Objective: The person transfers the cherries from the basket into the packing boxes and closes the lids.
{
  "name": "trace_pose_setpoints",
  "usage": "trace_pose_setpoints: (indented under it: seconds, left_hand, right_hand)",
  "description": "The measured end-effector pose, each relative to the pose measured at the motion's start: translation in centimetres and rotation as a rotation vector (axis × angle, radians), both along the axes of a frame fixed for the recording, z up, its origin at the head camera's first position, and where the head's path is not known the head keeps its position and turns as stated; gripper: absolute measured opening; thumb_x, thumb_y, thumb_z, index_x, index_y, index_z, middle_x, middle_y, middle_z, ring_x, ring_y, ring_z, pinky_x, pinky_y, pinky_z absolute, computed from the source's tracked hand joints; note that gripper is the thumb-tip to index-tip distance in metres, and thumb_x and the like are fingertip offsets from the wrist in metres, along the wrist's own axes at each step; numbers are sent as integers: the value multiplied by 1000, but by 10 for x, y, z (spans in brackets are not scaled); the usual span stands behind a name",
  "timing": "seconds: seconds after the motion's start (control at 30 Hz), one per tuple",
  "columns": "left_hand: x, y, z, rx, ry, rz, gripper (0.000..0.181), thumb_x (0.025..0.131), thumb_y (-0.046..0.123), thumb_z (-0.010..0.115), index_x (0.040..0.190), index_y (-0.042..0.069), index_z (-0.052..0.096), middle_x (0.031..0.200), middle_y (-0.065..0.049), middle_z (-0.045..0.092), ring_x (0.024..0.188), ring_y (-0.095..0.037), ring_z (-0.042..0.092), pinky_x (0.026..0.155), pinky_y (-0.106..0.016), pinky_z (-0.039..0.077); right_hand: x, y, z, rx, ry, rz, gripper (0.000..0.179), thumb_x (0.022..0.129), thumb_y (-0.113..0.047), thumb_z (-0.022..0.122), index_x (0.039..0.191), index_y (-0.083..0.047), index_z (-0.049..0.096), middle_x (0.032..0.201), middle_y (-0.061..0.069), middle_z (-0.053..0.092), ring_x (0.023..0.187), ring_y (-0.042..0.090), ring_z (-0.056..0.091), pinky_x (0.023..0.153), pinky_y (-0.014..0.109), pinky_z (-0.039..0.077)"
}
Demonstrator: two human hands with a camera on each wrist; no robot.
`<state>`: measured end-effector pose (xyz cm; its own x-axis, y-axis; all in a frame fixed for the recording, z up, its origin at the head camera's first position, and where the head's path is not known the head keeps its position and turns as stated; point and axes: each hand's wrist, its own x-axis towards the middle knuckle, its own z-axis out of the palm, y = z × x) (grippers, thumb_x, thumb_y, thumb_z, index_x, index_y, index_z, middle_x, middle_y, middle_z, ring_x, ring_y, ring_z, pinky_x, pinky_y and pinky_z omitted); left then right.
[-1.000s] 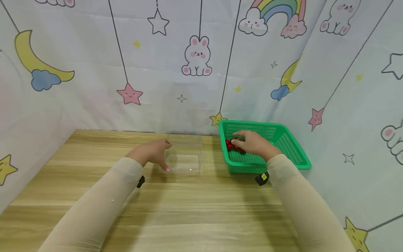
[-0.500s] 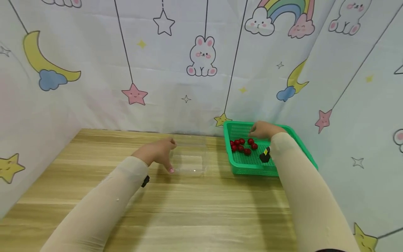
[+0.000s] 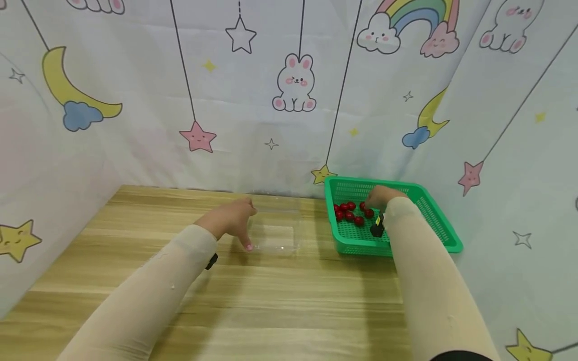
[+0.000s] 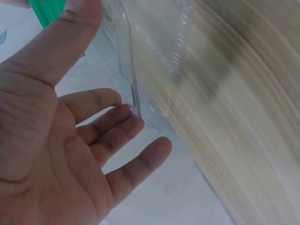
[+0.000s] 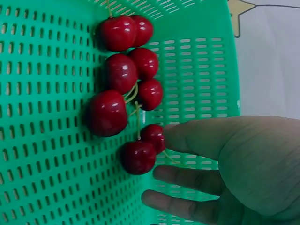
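My left hand (image 3: pixel 229 218) is at the left side of a clear plastic box (image 3: pixel 275 235), thumb near its front corner and fingers farther back. In the left wrist view the fingertips meet the box's thin clear rim (image 4: pixel 127 61), the fingers loosely bent and spread. Inside a green basket (image 3: pixel 349 245), my right hand (image 3: pixel 383 196) reaches down toward red cherries (image 3: pixel 349 215). Seen from the right wrist, the thumb tip is right at a small cherry (image 5: pixel 153 135), beside a darker one (image 5: pixel 138 158). Two other fingers extend below them; the index finger is hidden.
More cherries with green stems, such as a large one (image 5: pixel 107 113), lie along the basket's side. Box and basket stand on a wood-grain table (image 3: pixel 271 301), near a white printed backdrop (image 3: pixel 235 100) that rises behind and to the right.
My right hand first lifts away rightward from the cherries, its fingers drawing together, then comes back down beside them. The left hand stays at the box. The head view shifts slightly.
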<state>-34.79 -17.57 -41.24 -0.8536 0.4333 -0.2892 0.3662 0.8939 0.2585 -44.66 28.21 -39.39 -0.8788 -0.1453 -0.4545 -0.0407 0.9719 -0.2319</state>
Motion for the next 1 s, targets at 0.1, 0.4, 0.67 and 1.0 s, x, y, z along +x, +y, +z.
trace_pose_setpoints:
  seconds: [0.1,0.4,0.67,1.0]
  left_hand:
    - [-1,1,0,-15,-7,2,118,76,40,109,168,-5,50,171,-25,47,158,-46,50,132,-59,46]
    - [-3,4,2,-27,-13,5,118,77,41,108,169,-4,48,175,-26,43,163,-47,46,134,-60,43]
    - [-1,6,4,-69,-7,-1,120,77,44,107,170,-3,48,177,-26,41,163,-47,45,133,-61,44]
    - [1,7,5,-46,-36,18,118,80,41,106,171,-4,45,185,-28,27,170,-49,34,136,-62,40]
  right_hand:
    - [0,-1,-5,-11,-14,-27,26,114,-23,64,101,-7,79,111,14,75,96,27,67,84,43,58]
    - [0,-1,-15,-44,-23,-21,49,106,-6,64,65,-24,42,73,-2,37,70,18,34,66,37,39]
    - [2,-2,-13,-33,-23,5,28,107,-5,69,81,-15,63,85,0,53,73,15,42,67,33,45]
    - [10,-7,20,-36,10,70,22,111,-15,64,104,-5,82,120,18,80,104,31,80,77,38,64]
